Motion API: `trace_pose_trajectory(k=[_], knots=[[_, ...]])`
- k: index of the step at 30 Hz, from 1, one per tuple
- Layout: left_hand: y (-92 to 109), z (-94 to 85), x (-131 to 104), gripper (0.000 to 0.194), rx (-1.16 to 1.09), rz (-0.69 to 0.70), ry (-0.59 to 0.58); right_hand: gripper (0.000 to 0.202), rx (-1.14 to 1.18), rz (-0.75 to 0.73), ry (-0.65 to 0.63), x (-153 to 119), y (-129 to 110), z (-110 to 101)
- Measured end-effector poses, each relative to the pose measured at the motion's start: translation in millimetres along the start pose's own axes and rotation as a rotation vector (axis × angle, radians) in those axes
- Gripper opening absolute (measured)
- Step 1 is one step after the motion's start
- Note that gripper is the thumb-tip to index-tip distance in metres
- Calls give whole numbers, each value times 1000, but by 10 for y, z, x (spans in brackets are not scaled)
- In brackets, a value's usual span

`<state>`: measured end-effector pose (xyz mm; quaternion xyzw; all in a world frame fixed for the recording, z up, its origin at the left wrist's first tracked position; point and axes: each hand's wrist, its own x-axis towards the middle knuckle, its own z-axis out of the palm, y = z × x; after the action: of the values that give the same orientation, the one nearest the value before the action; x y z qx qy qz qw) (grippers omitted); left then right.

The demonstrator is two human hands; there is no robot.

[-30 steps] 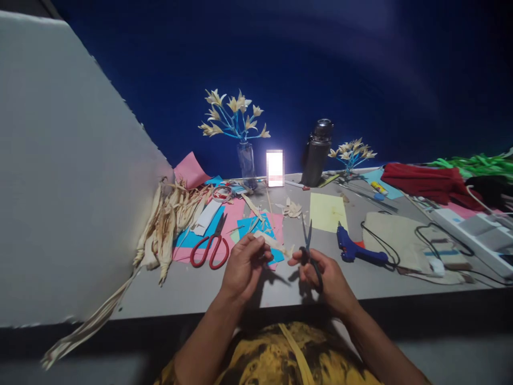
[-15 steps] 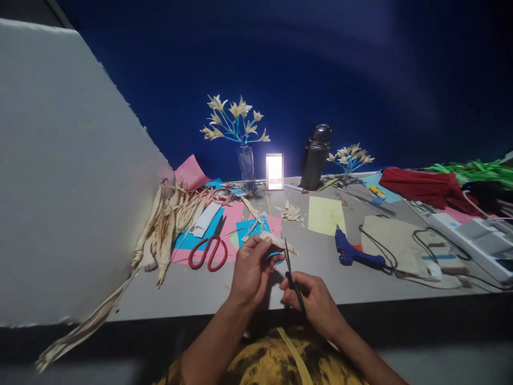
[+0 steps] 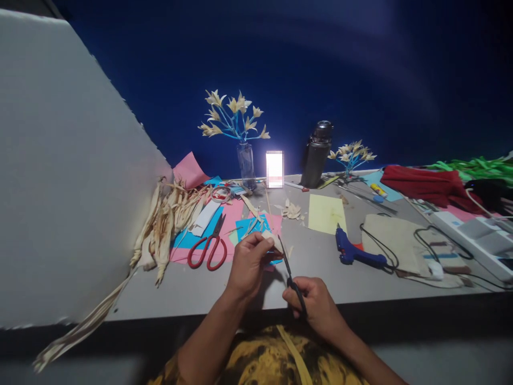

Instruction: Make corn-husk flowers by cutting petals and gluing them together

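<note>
My left hand (image 3: 247,267) pinches a small pale piece of corn husk (image 3: 276,244) between thumb and fingers. In my right hand (image 3: 316,302) is a pair of black-handled scissors (image 3: 289,269), its blades pointing up and away from me, right beside the husk. The fingers partly hide the piece and the scissor handles. A pale offcut (image 3: 289,251) shows just right of the blades. Beyond the hands lie blue paper (image 3: 244,230) with husk scraps and a heap of cut husk pieces (image 3: 292,210).
Red-handled scissors (image 3: 217,233) and dried corn husks (image 3: 161,246) lie left. A glass bottle (image 3: 246,166) holds husk flowers (image 3: 236,107); a dark flask (image 3: 316,160) leans behind. Rightward are yellow paper (image 3: 325,213), a blue glue gun (image 3: 358,255), cloth (image 3: 390,243) and a power strip (image 3: 473,240).
The husk in my left hand is now shorter, its long right end gone from the grip. The scissor blades have moved slightly left and sit closer together.
</note>
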<state>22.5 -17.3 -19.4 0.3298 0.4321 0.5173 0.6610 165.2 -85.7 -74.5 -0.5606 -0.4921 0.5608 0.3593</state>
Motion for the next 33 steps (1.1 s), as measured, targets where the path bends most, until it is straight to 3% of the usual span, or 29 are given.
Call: trace_pose_trajectory(k=[6, 13, 17, 21, 27, 30, 33], knots=[[-85, -66, 48, 32, 15, -89, -23, 42, 89, 41, -36, 4, 71, -56], [-178, 93, -38, 32, -91, -113, -33, 46, 298, -106, 282, 183, -139, -118], [-211, 85, -89, 27, -65, -139, -80, 37, 295, -151, 352, 224, -255, -224], [-196, -18, -95, 17, 59, -171, -214, 34, 292, -143, 289, 224, -325, -405], [-154, -47, -109, 18, 202, -203, -325, 30, 173, -108, 31, 238, -478, -599], [-160, -27, -123, 23, 243, -186, -334, 35, 153, -119, 117, 248, -451, -587], [-179, -8, -135, 28, 168, -156, -247, 47, 145, -153, 168, 202, -314, -469]])
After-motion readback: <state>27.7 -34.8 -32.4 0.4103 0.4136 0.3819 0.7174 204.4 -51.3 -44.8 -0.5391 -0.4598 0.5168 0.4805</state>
